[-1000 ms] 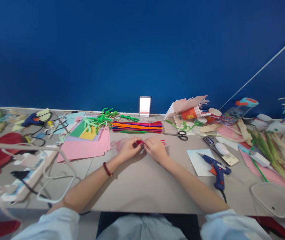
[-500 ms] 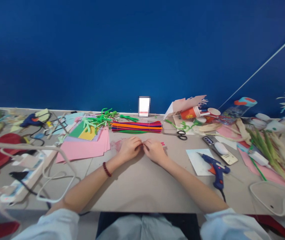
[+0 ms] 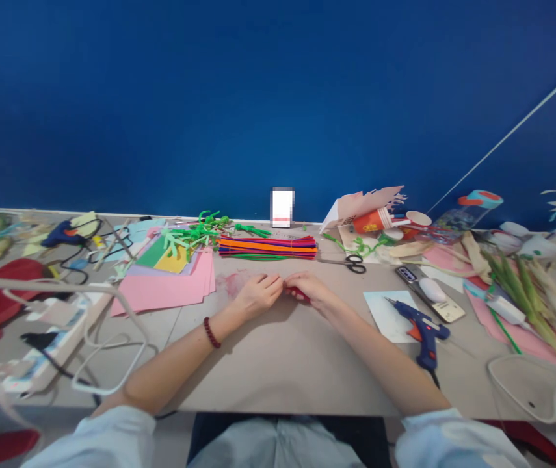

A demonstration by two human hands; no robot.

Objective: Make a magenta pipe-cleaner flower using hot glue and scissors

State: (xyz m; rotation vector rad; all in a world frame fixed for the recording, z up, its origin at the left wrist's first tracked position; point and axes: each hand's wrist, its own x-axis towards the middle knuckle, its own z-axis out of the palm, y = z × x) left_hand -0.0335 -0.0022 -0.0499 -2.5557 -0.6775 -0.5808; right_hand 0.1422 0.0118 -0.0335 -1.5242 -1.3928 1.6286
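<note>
OK, both hands meet on the near side of the bundle of pipe cleaners (image 3: 268,247). R hand (image 3: 309,290): thumb + fingers curled tight round a small red piece (image 3: 302,296), which sits just nearer than the bundle's right half. L hand (image 3: 261,294): fingers bunched, tips right by the R ones; can't tell if they pinch an end, b/c the fingers hide it.

Looks like fine fingertip shaping. To do it well: anchor w/ R, pinch close to that grip w/ L, go in small turns w/ even tension; prob. bendy, so yanking may kink it. Scissors (image 3: 356,264) are off the bundle's right end. R forearm (image 3: 375,354) should avoid the glue gun (image 3: 424,328), farther right + nearer than the bundle; might be hot.
</note>
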